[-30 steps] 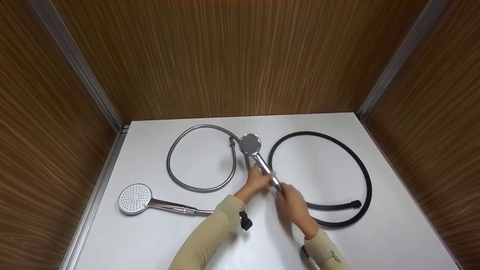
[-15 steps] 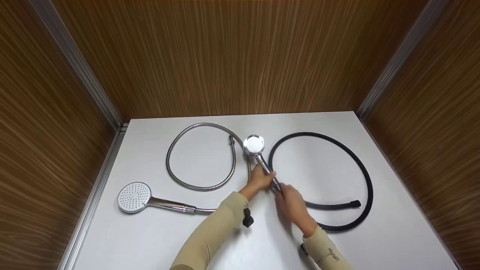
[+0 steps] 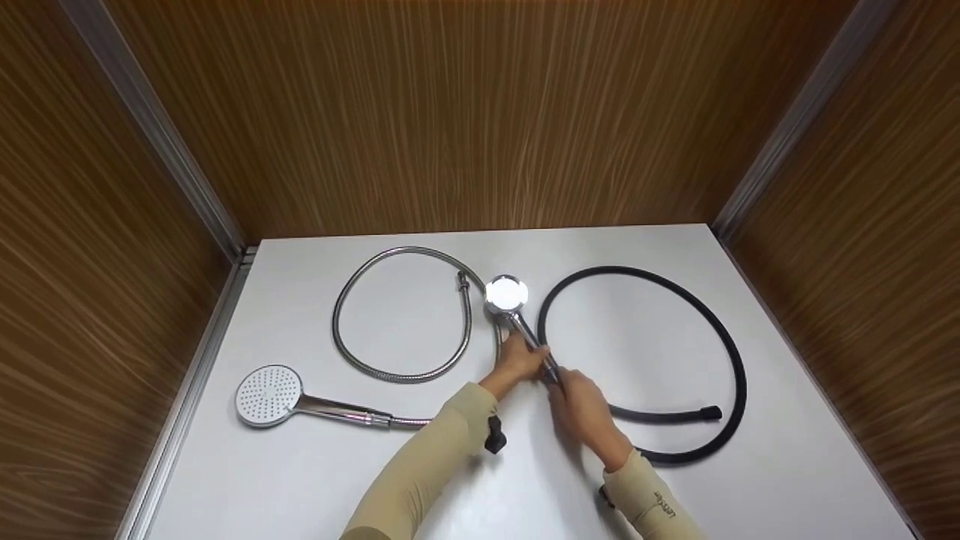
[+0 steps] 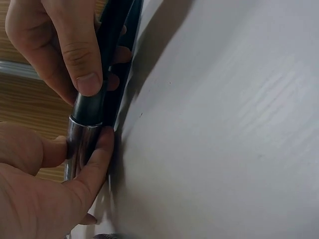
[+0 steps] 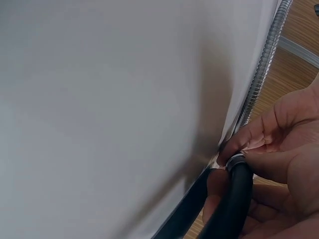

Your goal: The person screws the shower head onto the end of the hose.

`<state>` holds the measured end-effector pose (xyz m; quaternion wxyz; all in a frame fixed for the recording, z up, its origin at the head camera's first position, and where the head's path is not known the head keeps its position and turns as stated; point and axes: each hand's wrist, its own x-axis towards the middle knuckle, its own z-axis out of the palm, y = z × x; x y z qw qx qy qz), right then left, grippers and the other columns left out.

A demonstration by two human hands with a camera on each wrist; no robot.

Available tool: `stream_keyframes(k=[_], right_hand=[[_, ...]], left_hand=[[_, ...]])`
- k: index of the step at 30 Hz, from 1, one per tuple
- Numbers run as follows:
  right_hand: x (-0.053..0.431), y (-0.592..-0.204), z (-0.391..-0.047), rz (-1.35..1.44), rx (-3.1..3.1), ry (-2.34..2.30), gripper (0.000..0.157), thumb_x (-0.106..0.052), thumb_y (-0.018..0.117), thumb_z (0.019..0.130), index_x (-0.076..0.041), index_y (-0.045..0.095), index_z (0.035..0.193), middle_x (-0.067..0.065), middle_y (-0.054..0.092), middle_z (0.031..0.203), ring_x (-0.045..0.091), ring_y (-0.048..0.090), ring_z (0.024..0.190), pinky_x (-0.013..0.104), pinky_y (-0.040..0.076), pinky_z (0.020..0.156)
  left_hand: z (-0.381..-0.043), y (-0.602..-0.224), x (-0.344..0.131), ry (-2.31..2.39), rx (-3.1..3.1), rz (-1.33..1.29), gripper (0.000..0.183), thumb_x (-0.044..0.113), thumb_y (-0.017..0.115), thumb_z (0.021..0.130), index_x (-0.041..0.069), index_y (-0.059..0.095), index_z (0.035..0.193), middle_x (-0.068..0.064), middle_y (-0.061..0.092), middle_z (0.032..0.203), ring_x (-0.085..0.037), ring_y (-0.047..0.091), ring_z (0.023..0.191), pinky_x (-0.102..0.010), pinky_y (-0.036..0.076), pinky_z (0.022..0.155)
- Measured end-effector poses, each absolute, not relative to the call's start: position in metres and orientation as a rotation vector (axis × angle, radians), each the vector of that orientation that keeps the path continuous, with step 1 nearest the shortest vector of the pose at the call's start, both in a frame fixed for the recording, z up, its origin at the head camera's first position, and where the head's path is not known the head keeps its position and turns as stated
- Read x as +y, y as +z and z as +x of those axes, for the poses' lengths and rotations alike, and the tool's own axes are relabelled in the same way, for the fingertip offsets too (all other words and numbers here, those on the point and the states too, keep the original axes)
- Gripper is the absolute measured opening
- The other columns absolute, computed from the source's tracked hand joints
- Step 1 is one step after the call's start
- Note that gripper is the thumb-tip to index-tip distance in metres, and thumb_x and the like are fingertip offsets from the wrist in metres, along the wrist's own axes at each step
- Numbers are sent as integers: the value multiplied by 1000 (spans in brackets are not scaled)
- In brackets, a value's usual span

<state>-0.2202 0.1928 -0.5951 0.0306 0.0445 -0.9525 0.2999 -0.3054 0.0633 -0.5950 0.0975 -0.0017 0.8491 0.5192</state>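
My left hand (image 3: 517, 358) grips the handle of a chrome handheld shower head (image 3: 506, 294) near its lower end, the round face turned up and bright with glare. Just below, my right hand (image 3: 585, 409) pinches the end of a black shower hose (image 3: 731, 337) between thumb and fingers. In the left wrist view the black hose end (image 4: 89, 107) meets the rim of the chrome handle (image 4: 82, 142), the two in one line. Seen from the right wrist, the hose (image 5: 234, 199) bends away below the joint. The rest of the black hose loops on the white table (image 3: 637, 345).
Left on the table lies a second shower head (image 3: 268, 396) with a white dotted face, joined to a coiled metal hose (image 3: 335, 322). The metal hose passes beneath my left arm and beside the held shower head. Wood-grain panels (image 3: 480, 112) enclose the back and sides.
The chrome shower head has shifted slightly right and its face has gone from grey to bright glare. Both hands keep their hold; the black hose loop has moved slightly.
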Motion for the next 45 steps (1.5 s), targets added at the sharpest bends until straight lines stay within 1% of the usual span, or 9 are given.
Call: stream_keyframes(k=[3,9,12,18,24,30,35,40,45], right_hand=[[193,-596,-221,165,-2927,903,5,-4,65,101,-2,69,100,12,68,88,22,59,76,44,56,66],[194,-599,-222,163,-2927,927,6,-4,64,101,-2,70,102,12,69,88,21,60,77,43,57,67],[194,-598,-223,154,-2939,951,7,-5,64,102,-2,70,103,11,68,88,21,60,76,42,57,67],[193,-599,-225,156,-2949,961,8,-7,64,103,-3,71,104,10,68,88,21,61,78,42,59,69],[192,-600,-225,177,-2935,968,9,-5,65,102,-2,72,106,12,71,91,23,65,81,47,62,72],[192,-599,-225,184,-2942,940,7,-2,67,98,-2,71,104,12,69,88,24,63,80,46,60,70],[192,-596,-226,184,-2959,915,4,-5,68,98,-2,70,100,9,66,84,21,57,73,40,53,63],[193,-591,-228,179,-2948,875,5,-7,69,97,-5,70,93,6,64,81,19,55,71,39,53,61],[195,-582,-234,166,-2915,874,10,-11,68,98,-4,75,102,8,69,89,24,63,81,44,59,72]], left_hand=[[-307,-595,63,1517,2501,-7,28,16,74,98,-5,65,112,-18,72,100,-28,72,88,-30,66,74],[-309,-594,63,1426,2577,29,25,18,76,97,-4,67,105,-18,73,98,-28,68,91,-36,65,87],[-308,-594,62,1440,2570,24,27,19,76,97,-5,67,106,-18,72,97,-28,68,90,-37,65,87],[-307,-594,62,1502,2474,-37,35,17,72,100,-8,58,119,-16,69,96,-25,73,79,-28,68,67],[-309,-599,64,1520,2453,-88,31,16,73,100,-6,58,115,-14,67,88,-22,72,63,-28,66,50],[-308,-597,61,1583,2429,-59,22,13,74,98,-6,63,100,-15,69,78,-29,75,63,-31,68,52],[-305,-592,52,1535,2570,10,16,9,74,94,-4,67,88,-12,66,79,-24,69,68,-27,64,63],[-309,-589,42,1537,2539,-93,15,9,71,94,3,64,81,-10,66,67,-27,72,57,-32,65,50],[-315,-580,26,1600,2515,-52,14,7,68,97,3,62,85,-5,61,61,-16,62,42,-32,60,38]])
